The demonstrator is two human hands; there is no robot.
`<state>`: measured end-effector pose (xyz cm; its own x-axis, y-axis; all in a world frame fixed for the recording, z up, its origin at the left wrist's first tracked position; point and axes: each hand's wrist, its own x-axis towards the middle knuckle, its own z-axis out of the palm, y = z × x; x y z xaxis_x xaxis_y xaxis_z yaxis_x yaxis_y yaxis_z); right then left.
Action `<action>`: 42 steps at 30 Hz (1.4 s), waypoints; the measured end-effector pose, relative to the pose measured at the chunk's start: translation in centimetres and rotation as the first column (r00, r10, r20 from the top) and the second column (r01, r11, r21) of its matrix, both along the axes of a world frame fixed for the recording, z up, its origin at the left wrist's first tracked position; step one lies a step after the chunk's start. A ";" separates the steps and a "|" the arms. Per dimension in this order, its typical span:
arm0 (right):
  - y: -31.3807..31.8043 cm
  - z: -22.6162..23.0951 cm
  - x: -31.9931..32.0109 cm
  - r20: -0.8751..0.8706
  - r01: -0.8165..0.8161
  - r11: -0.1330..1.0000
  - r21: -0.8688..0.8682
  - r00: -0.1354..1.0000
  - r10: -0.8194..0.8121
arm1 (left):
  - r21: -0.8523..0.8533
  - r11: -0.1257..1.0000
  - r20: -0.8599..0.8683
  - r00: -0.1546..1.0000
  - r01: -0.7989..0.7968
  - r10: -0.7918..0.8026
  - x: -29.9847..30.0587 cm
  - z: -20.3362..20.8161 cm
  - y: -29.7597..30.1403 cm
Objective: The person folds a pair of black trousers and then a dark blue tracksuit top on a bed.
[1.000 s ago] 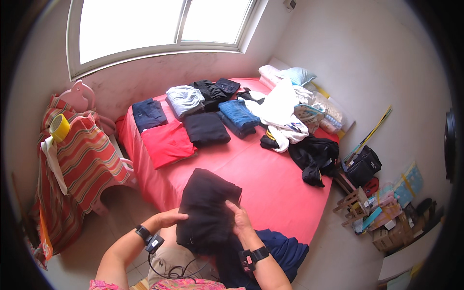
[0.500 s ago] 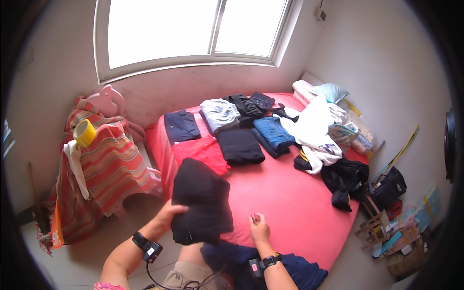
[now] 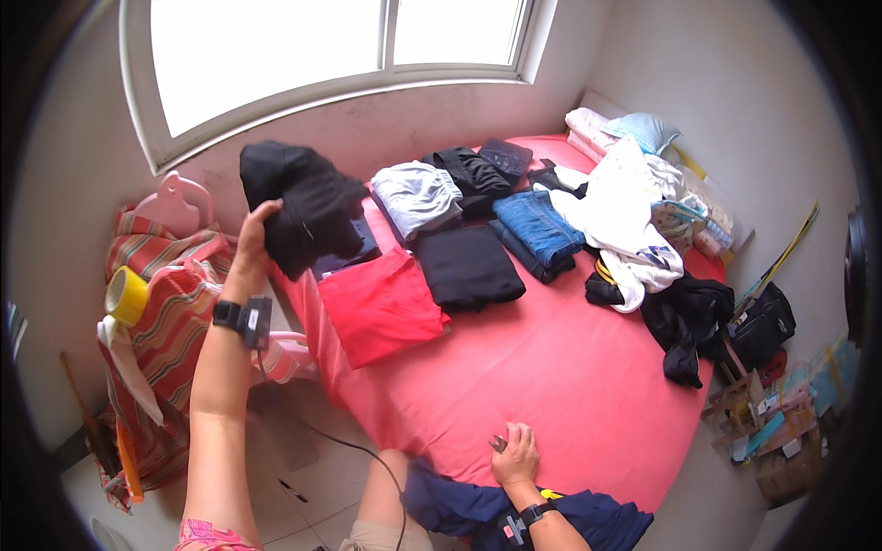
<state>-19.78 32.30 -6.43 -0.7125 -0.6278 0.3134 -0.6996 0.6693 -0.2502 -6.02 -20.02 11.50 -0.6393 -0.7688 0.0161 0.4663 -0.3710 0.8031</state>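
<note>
Left hand [image 3: 257, 237] grips black garment [image 3: 308, 197] over bed's [image 3: 579, 367] far left corner; right hand [image 3: 517, 459], near front edge, bent-fingered, hold unclear

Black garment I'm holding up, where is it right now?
In the head view, the black garment is at left, held in your left hand below the window, partly hiding the folded navy garment.

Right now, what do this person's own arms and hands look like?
The left hand and right hand are bare. Each wrist wears a black strap with a small box; a dark cable hangs from the left box. A pink patterned sleeve shows on the left arm.
</note>
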 end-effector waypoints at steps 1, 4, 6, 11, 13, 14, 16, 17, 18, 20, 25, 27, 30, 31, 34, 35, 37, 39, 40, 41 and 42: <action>-0.1 0.0 0.2 0.006 0.002 1.000 0.004 1.000 -0.002 | 0.017 1.000 -0.028 1.000 0.012 -0.012 -0.8 -0.3 -1.7; 0.3 0.0 0.1 0.021 0.020 0.999 0.026 1.000 -0.021 | 0.113 0.986 -0.074 0.991 0.121 -0.113 -3.6 -0.6 -4.2; 0.5 -0.3 -0.1 0.023 0.033 0.999 0.034 0.999 -0.034 | 0.123 0.980 -0.074 0.986 0.157 -0.149 -5.2 -2.6 -5.0; -0.4 -0.3 0.6 0.071 -0.020 1.000 0.005 0.997 0.019 | 0.015 0.999 0.418 0.908 -0.040 0.030 -4.4 -15.3 -10.2; 0.1 -0.2 0.3 0.076 0.003 1.000 0.019 0.997 -0.005 | 0.024 0.992 0.438 0.893 -0.125 0.101 -5.9 -16.4 -8.0; 0.6 -0.1 0.1 0.074 0.018 1.000 0.022 0.997 -0.019 | 0.016 0.996 0.419 0.905 -0.083 0.069 -7.1 -15.7 -6.7; 0.6 0.0 0.4 0.075 0.009 0.999 0.032 0.997 -0.011 | 0.095 0.990 0.443 0.895 -0.105 0.053 -6.0 -16.1 -8.3; 0.5 0.0 0.5 0.065 0.012 0.999 0.039 0.998 -0.015 | 0.123 0.984 0.465 0.883 -0.131 0.059 -5.6 -16.9 -9.1; 0.7 0.1 0.5 0.068 0.019 0.999 0.048 0.997 -0.022 | 0.132 0.983 0.468 0.882 -0.125 0.049 -6.3 -16.9 -8.7; 0.8 0.2 0.4 0.062 0.025 0.998 0.054 0.998 -0.029 | 0.032 0.975 0.407 0.894 -0.221 0.189 -7.5 -16.1 -7.1; -0.2 0.6 0.7 0.090 0.003 1.000 0.019 0.996 -0.005 | -0.595 0.753 0.539 0.554 -0.281 0.634 -6.3 -16.3 -8.0; -0.4 0.9 0.6 0.055 0.005 1.000 0.021 0.998 -0.006 | -0.815 0.553 0.470 0.363 -0.171 0.805 -6.4 -15.3 -7.4; 0.0 0.5 -0.2 0.040 0.024 0.999 0.025 0.999 -0.025 | -1.000 0.002 0.009 0.349 0.019 0.937 -8.8 -12.9 -3.7; 0.5 0.5 -0.4 0.034 0.030 0.999 0.033 0.999 -0.031 | -0.989 0.001 0.065 0.437 0.146 0.897 -9.6 -12.0 -2.1; 0.8 0.2 -0.3 0.044 0.039 0.998 0.040 0.998 -0.041 | -0.560 0.210 0.676 0.296 0.801 0.674 -9.9 -12.0 0.2; 0.9 0.0 -0.2 0.038 0.044 0.998 0.052 0.998 -0.046 | -0.498 0.197 0.687 0.246 0.845 0.683 -9.9 -12.0 0.7; -0.4 -1.0 0.5 0.073 -0.007 1.000 0.002 0.997 0.007 | -0.484 0.358 0.756 0.175 0.799 0.631 -8.5 -10.3 -0.8; -0.7 -1.3 0.6 0.068 0.016 1.000 -0.021 0.998 -0.014 | -0.597 0.368 0.704 0.246 0.713 0.666 -8.8 -10.0 -1.3; -0.6 -1.2 0.6 0.097 -0.002 0.999 -0.043 0.995 0.007 | -0.707 0.301 0.610 0.336 0.640 0.718 -9.3 -9.9 -0.1; -0.4 -1.1 0.6 0.079 0.023 0.998 -0.056 0.997 -0.018 | -0.781 0.240 0.545 0.442 0.577 0.713 -10.0 -10.1 1.4; 0.0 -0.9 0.5 0.074 0.025 0.998 -0.065 0.997 -0.020 | -0.844 0.184 0.474 0.541 0.504 0.695 -11.0 -9.5 4.8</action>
<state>-19.27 32.31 -7.38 -0.7486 -0.5912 0.3001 -0.6630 0.6648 -0.3442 -16.98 -15.19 2.02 -0.7439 -0.5743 0.3416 -0.4757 0.8142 0.3329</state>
